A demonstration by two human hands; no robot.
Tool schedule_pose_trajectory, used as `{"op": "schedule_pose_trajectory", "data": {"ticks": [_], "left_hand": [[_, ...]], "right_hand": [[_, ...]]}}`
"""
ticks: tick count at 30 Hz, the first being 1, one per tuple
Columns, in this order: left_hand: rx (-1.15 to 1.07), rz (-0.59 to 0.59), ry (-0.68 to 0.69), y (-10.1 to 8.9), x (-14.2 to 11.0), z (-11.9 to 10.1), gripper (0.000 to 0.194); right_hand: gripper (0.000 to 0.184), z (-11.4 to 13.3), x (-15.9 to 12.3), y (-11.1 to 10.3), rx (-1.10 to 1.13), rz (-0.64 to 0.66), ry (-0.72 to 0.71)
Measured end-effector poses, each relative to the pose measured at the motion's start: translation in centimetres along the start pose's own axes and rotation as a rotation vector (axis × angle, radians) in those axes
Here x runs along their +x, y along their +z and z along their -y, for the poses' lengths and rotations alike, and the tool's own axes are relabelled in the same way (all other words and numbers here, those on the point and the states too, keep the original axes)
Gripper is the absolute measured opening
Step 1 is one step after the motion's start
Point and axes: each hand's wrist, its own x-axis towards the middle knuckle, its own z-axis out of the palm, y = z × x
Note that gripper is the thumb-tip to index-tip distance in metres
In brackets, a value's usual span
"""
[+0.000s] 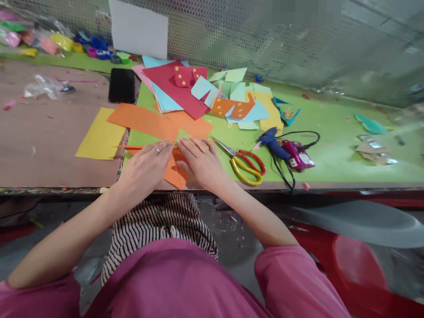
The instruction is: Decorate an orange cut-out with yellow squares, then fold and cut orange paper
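An orange paper piece (pixel 175 173) lies at the table's front edge beneath both my hands, its thin edges sticking out to either side. My left hand (pixel 147 161) grips it from the left, fingers together and bent over the paper; a ring is on one finger. From the right, my right hand (pixel 200 161) presses on the same paper, thumb toward me and fingertips close to the left hand's. The fingers hide much of the paper. Just beyond are orange sheets (pixel 142 121). Scissors (pixel 243 161) with red and yellow handles rest right of my right hand.
A blue glue gun (pixel 274 142) and a magenta box (pixel 298 157) with cords are at right. Behind lie a red sheet (pixel 182 95) and cut paper pieces (pixel 233 107). A yellow sheet (pixel 101 137) and a black phone (pixel 122 86) are at left.
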Motion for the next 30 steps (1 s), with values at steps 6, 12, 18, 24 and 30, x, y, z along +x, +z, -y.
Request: {"op": "schedule_pose_trajectory", "data": {"ticks": [6, 12, 18, 24, 30], "left_hand": [[0.164, 0.039, 0.076, 1.6, -0.4, 1.3, 0.047], [0.113, -0.013, 0.045, 1.4, -0.5, 1.6, 0.040], [0.104, -0.035, 0.047, 1.2, -0.5, 2.2, 0.039], [0.065, 0.026, 0.037, 1.0, -0.2, 2.3, 0.041], [-0.034, -0.024, 0.042, 0.8, -0.3, 2.7, 0.041]], "right_hand": [[0.046, -1.2, -0.4, 0.3, 0.046, -0.012, 0.097], [0.024, -2.0, -2.4, -1.7, 0.353, -0.218, 0.193], [0.019, -0.5, -3.8, -2.5, 0.403, -0.177, 0.110], [0.025, -3.5, -5.2, -2.9, -0.015, -0.195, 0.167], [0.035, -5.9, -7.4, -3.5, 0.002, -0.126, 0.289]]}}
